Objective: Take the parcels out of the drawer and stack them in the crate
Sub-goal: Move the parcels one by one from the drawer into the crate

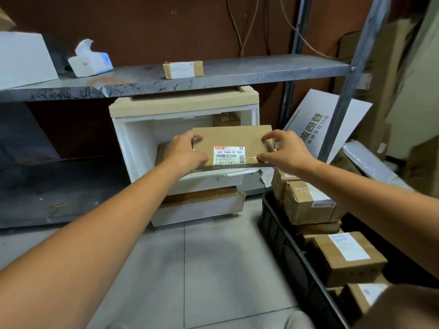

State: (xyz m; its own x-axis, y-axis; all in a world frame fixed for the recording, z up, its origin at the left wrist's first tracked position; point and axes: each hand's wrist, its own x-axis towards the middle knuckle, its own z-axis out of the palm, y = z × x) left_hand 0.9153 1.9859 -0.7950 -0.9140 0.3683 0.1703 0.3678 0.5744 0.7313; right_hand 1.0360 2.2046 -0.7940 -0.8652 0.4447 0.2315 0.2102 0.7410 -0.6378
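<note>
Left hand: curled round the left end of a flat brown cardboard parcel with a white barcode label, thumb on top.
Right hand: pinches the same parcel's right end, fingers on its far corner, thumb at its near corner.
Parcel: between both hands, label up, over the open white plastic drawer.
Drawer: top one of a white unit with a beige lid; a small brown box sits at its far side, and another flat brown parcel shows under the left hand.
Floor: pale grey tiles; the unit stands on it beneath a scratched grey metal shelf.
Shelf: carries a small taped brown parcel and, further left, a white tissue pack.
Crate: black plastic, near right on the floor, holding stacked brown cardboard boxes.
Room: dark red-brown wall behind; white printed board leaning at right.
</note>
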